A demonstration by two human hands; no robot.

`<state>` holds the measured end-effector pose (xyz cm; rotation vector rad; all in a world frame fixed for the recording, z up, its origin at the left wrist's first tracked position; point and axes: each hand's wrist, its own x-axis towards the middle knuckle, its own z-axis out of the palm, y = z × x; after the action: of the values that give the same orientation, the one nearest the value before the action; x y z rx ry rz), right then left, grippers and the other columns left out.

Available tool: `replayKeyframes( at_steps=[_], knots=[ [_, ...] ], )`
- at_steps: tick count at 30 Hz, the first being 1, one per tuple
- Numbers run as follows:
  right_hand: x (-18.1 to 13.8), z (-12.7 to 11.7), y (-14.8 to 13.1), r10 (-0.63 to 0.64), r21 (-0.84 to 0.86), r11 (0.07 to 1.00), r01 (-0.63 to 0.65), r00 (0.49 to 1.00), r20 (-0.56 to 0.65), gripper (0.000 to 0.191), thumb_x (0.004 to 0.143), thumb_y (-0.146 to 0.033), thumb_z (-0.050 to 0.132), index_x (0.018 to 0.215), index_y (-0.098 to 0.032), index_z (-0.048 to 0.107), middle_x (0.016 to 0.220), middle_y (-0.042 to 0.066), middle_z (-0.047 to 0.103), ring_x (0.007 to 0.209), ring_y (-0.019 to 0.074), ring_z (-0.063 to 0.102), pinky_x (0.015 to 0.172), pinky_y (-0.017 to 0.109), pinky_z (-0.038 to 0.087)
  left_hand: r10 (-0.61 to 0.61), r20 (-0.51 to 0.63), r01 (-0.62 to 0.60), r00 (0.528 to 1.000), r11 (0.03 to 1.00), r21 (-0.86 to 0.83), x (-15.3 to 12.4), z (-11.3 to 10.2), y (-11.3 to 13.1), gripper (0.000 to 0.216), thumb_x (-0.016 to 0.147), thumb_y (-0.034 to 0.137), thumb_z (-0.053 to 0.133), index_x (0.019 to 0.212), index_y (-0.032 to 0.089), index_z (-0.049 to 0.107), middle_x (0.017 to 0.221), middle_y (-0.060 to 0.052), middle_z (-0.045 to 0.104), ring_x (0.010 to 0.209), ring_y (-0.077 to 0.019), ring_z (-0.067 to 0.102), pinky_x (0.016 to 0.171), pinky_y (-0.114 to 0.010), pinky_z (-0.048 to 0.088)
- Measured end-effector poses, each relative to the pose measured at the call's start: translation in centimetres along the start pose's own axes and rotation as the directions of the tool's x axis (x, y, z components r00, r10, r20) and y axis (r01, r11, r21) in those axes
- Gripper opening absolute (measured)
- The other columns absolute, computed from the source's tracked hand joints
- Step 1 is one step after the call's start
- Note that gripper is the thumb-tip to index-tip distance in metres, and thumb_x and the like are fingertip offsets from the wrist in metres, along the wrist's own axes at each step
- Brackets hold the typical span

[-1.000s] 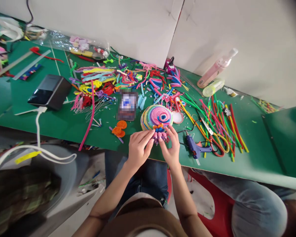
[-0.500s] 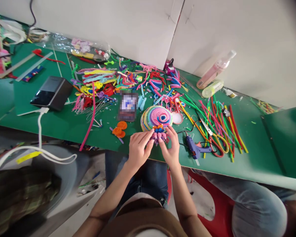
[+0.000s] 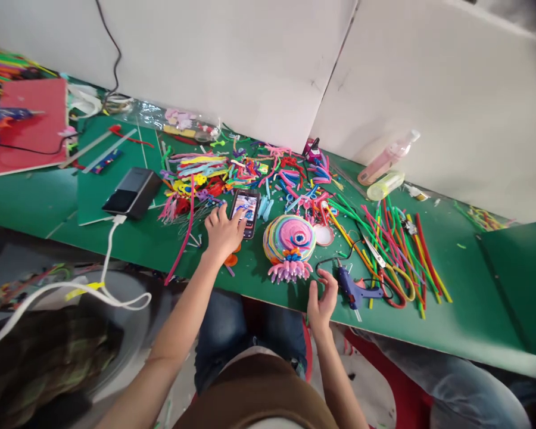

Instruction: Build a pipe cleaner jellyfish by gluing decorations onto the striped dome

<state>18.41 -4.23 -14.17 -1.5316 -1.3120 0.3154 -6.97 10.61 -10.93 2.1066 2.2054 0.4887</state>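
My left hand (image 3: 223,231) reaches over the phone (image 3: 249,231), fingers apart, with a fingertip at its lit screen. Orange pipe-cleaner coils (image 3: 231,260) lie partly hidden under that hand. On the table stands a round pipe-cleaner craft (image 3: 283,235) of rainbow coils, with a blue-ringed eye and a pink-purple fringe (image 3: 290,271) at its front. My right hand (image 3: 323,298) rests by the table's front edge with loosely curled, parted fingers and nothing in it. Just right of it lies a purple glue gun (image 3: 355,289).
Heaped pipe-cleaner pieces (image 3: 201,167) spread along the back. Scissors (image 3: 377,253) lie among long pipe cleaners (image 3: 422,250) on the right. A black box-shaped device (image 3: 134,193) with a white cable sits left. Two bottles (image 3: 386,185) are by the wall. Beside me is another person's leg (image 3: 469,381).
Both hands have let go of the round craft. My left hand has moved left to the phone, and my right hand has drawn back toward the table edge. The view has shifted left.
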Motion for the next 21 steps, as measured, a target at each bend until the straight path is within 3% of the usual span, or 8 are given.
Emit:
replayKeyframes(
  at_steps=[2,5,7,10,17,21],
  knots=[
    [0.1,0.1,-0.1,0.008,-0.007,1.000,-0.008,1.000,0.005,0.027,0.089,-0.027,0.053,0.115,-0.020,0.054,0.110,0.010,0.060,0.103,0.0218,0.059,0.083,0.039,0.052,-0.016,-0.063,0.015,0.998,1.000,-0.025,-0.3,-0.3,-0.5,0.046,0.095,0.041,0.037,0.134,0.023,0.054,0.142,-0.020,0.040,0.127,-0.0418,0.037,0.098,-0.056,0.033],
    [0.2,0.1,-0.1,0.025,-0.006,1.000,-0.025,1.000,0.001,0.026,0.089,-0.029,0.053,0.113,-0.019,0.054,0.108,0.010,0.061,0.102,0.0219,0.060,0.082,0.039,0.053,-0.073,-0.155,0.055,0.985,0.992,-0.115,-0.9,-1.6,-2.5,0.047,0.096,0.036,0.034,0.135,0.018,0.051,0.128,-0.020,0.054,0.116,-0.0345,0.049,0.093,-0.047,0.039],
    [0.2,0.0,0.0,0.032,0.008,0.999,-0.032,0.999,0.002,0.025,0.089,-0.028,0.053,0.113,-0.020,0.054,0.107,0.010,0.061,0.100,0.0216,0.060,0.081,0.039,0.053,-0.153,-0.144,0.134,0.978,0.982,-0.136,-1.1,-2.7,-4.4,0.042,0.095,0.031,0.035,0.125,0.016,0.059,0.108,-0.017,0.064,0.102,-0.0317,0.056,0.083,-0.042,0.042],
    [0.1,0.0,0.0,0.034,0.028,0.999,-0.034,0.999,0.006,0.024,0.089,-0.026,0.054,0.112,-0.020,0.054,0.106,0.009,0.061,0.099,0.0214,0.060,0.080,0.039,0.052,-0.217,-0.158,0.213,0.963,0.976,-0.045,-1.0,-3.7,-7.0,0.034,0.090,0.031,0.044,0.112,0.020,0.067,0.106,-0.016,0.065,0.102,-0.0358,0.054,0.078,-0.045,0.040],
    [0.4,0.1,-0.2,0.064,-0.005,0.998,-0.063,0.998,0.021,0.023,0.089,-0.028,0.055,0.110,-0.019,0.056,0.104,0.010,0.062,0.096,0.0214,0.061,0.081,0.040,0.051,-0.139,-0.046,0.142,0.989,0.987,0.069,0.9,-3.8,-9.3,0.029,0.086,0.031,0.051,0.106,0.020,0.069,0.112,-0.016,0.063,0.110,-0.0387,0.050,0.083,-0.049,0.038],
    [0.5,0.0,-0.2,0.069,-0.023,0.997,-0.068,0.996,0.047,0.020,0.089,-0.027,0.055,0.107,-0.019,0.057,0.102,0.009,0.063,0.097,0.0216,0.061,0.082,0.041,0.051,-0.171,0.014,0.169,0.985,0.981,0.090,1.0,-4.5,-9.7,0.032,0.084,0.033,0.054,0.111,0.019,0.066,0.109,-0.017,0.065,0.100,-0.0364,0.057,0.076,-0.044,0.042]
  ],
)
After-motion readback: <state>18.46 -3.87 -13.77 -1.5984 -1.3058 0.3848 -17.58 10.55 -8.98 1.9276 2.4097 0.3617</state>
